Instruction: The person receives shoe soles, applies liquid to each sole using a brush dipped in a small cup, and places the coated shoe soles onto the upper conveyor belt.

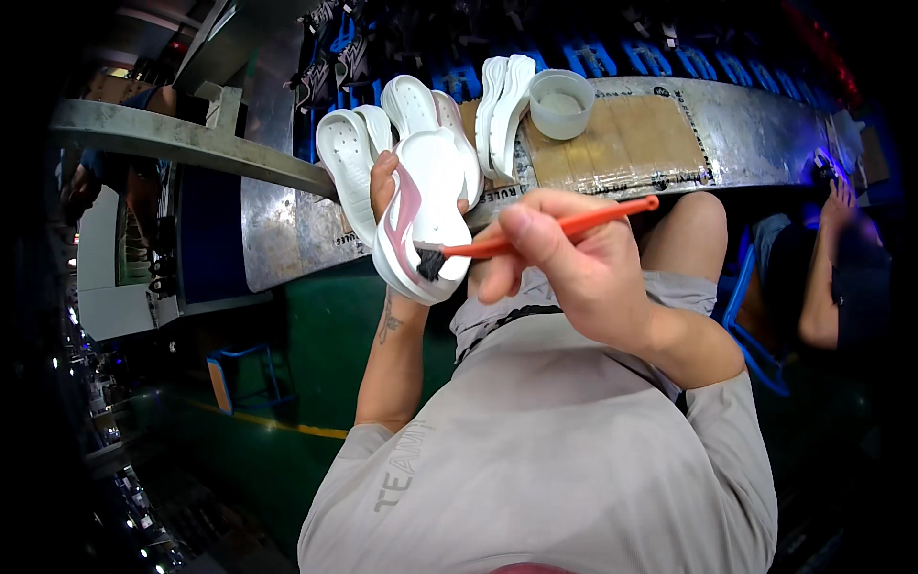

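Note:
My left hand (383,182) is closed around a white shoe sole (436,182) with a pink side band, its hollow inner face turned up. Most of that hand's fingers are hidden beneath the sole. Pinched in my right hand (574,263) is a brush (598,218) with an orange handle. Its black bristles touch the inside of the sole at the end nearest my body. Just beyond the held sole, several more white soles (346,158) lie on the metal bench. Another pair of white soles (504,105) stands on edge next to a translucent plastic cup (561,103).
Brown cardboard (631,143) wrapped in clear film covers part of the metal bench (755,129). Behind it runs a line with blue shoe holders (583,59) and dark shoes. A metal bar (182,134) crosses at left. Another person's arm (820,277) shows at right beside a blue chair frame (741,297).

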`<state>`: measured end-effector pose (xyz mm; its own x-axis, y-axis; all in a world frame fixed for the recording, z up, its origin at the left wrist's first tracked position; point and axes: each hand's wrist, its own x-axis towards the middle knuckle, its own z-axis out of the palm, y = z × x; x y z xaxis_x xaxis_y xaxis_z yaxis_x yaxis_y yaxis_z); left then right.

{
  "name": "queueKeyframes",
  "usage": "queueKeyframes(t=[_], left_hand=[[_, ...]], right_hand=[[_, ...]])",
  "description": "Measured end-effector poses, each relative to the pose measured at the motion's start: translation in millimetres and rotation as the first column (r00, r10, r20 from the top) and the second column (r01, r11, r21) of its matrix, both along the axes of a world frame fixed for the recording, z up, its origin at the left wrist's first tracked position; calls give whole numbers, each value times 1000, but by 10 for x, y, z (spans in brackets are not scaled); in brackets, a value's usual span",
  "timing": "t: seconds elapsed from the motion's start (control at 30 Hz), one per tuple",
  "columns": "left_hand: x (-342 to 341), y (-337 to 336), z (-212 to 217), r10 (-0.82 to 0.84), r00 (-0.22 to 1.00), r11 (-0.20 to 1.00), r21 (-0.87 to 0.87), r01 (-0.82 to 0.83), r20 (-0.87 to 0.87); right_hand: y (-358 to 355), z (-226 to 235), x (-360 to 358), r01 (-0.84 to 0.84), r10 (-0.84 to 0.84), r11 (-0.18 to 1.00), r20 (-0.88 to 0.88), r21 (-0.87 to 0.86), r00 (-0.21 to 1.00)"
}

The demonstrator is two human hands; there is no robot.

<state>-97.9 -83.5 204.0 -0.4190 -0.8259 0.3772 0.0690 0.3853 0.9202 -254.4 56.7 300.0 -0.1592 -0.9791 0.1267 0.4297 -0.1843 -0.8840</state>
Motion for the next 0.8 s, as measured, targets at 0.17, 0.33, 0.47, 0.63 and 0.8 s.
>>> queueKeyframes(t=[0.17, 0.33, 0.47, 0.63, 0.8], left_hand=[[-20, -90, -49, 160, 970, 911, -406, -74, 184], [283, 138, 147, -148, 989, 982, 113, 149, -19], [117, 6, 866, -351, 856, 668, 539, 513, -381], [-976, -1182, 1993, -620, 645, 679, 106, 726, -446], [-1898, -3369, 3010, -123, 889, 868, 386, 311, -441]], right_hand=[[-214, -63, -142, 1, -40, 994, 359, 107, 932], [-141, -320, -458, 163, -183, 983, 321, 88, 929], [112, -771, -820, 321, -349, 935, 225, 150, 910], [300, -998, -975, 405, -435, 892, 134, 200, 890], [295, -1084, -997, 377, -401, 902, 82, 212, 913]])
